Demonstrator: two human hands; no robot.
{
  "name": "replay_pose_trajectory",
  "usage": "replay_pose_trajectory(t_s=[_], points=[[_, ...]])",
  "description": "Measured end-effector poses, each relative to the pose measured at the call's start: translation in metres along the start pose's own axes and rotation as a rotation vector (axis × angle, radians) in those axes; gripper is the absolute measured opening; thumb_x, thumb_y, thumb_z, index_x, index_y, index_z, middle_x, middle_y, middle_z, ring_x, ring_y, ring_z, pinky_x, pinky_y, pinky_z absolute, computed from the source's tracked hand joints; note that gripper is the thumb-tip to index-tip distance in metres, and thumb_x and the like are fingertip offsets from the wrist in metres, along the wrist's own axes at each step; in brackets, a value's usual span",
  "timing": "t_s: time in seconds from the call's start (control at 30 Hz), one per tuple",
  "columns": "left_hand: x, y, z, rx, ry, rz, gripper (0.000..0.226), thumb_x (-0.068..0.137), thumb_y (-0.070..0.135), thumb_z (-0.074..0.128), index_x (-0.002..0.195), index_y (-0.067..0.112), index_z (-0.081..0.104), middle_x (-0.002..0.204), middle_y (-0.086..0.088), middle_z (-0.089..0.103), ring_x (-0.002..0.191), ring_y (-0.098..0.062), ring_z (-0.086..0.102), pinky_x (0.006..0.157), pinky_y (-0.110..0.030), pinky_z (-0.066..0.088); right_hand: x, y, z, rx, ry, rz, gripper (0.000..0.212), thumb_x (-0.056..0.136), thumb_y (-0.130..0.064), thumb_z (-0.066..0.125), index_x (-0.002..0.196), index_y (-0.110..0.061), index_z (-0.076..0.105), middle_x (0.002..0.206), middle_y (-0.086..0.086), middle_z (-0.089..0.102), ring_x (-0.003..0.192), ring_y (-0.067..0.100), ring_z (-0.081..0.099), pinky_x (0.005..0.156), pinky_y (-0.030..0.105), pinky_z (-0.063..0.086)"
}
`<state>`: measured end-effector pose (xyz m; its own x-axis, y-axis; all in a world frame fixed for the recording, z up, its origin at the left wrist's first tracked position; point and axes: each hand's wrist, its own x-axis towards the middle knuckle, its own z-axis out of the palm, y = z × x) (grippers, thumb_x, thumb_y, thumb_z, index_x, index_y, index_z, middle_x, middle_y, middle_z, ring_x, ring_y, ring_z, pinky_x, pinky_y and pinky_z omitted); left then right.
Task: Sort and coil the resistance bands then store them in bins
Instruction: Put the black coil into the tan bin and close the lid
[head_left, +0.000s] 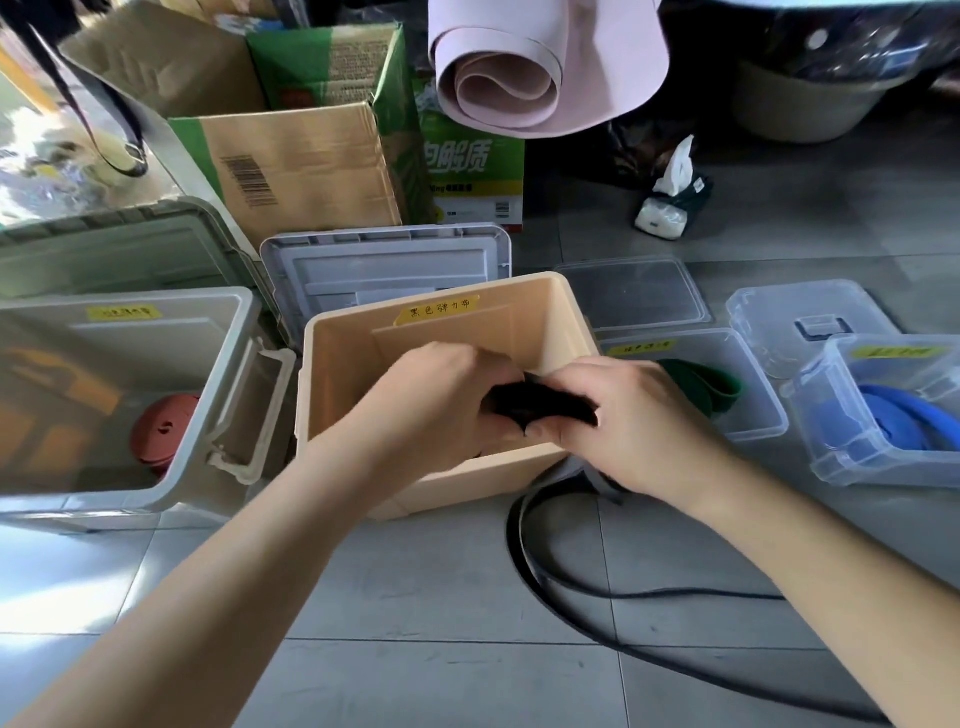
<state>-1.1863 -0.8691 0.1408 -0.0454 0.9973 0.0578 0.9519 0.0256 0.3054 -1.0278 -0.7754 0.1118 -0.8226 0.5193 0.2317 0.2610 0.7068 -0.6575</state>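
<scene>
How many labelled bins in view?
4: grey bin far left, beige bin in the middle, clear bin with a green band beside it, second clear bin with a blue band far right. More may sit off-frame.

Head view, single: worn high, facing forward and down, close over the tiled floor (415, 597) and bins.

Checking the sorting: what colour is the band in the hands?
The band is black; head view.
</scene>
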Motion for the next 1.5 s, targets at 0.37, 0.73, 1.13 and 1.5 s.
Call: replay_pose_trajectory(t_s=[0.37,0.73,1.13,1.5], points=[[-0.013,-0.002,0.022,-1.498,0.086,-0.294,0.021,0.070,0.009,0.072,0.091,0.014,0.074,0.086,-0.006,0.071,0.081,-0.019,0.064,0.079,-0.031,0.055,0.004,0.005,0.000,0.690,0.033,0.147,0.023,0.062,-0.032,0.076,0.085,-0.035,0.073,0.079,-0.013,0.073,0.073,0.001,0.067,0.068,0.011,0.048],[-0.011,-0.009,0.003,-0.341,0.078,-0.084,0.025,0.074,0.030,0.076,0.097,0.020,0.072,0.081,0.008,0.069,0.072,-0.006,0.056,0.067,-0.021,0.047,0.010,0.003,0.009,0.274,-0.029,0.117,0.024,0.069,-0.029,0.082,0.087,-0.040,0.071,0.083,-0.016,0.070,0.075,0.004,0.064,0.071,0.029,0.055],[-0.016,-0.012,0.015,-1.722,0.250,-0.390,0.024,0.071,0.014,0.067,0.094,0.015,0.074,0.090,-0.003,0.072,0.082,-0.011,0.068,0.066,-0.018,0.055,0.017,0.000,0.013,0.862,0.052,0.094,0.031,0.072,-0.018,0.075,0.098,-0.033,0.074,0.099,-0.006,0.074,0.095,0.012,0.069,0.082,0.019,0.051],[-0.006,-0.011,-0.025,-0.012,0.042,0.003,0.038,0.074,0.034,0.075,0.110,0.026,0.068,0.084,0.014,0.058,0.073,-0.007,0.049,0.059,-0.015,0.035,0.015,-0.006,0.011,0.348,-0.056,0.081,0.031,0.068,-0.037,0.082,0.090,-0.054,0.068,0.085,-0.028,0.070,0.081,-0.005,0.066,0.073,0.021,0.053]])
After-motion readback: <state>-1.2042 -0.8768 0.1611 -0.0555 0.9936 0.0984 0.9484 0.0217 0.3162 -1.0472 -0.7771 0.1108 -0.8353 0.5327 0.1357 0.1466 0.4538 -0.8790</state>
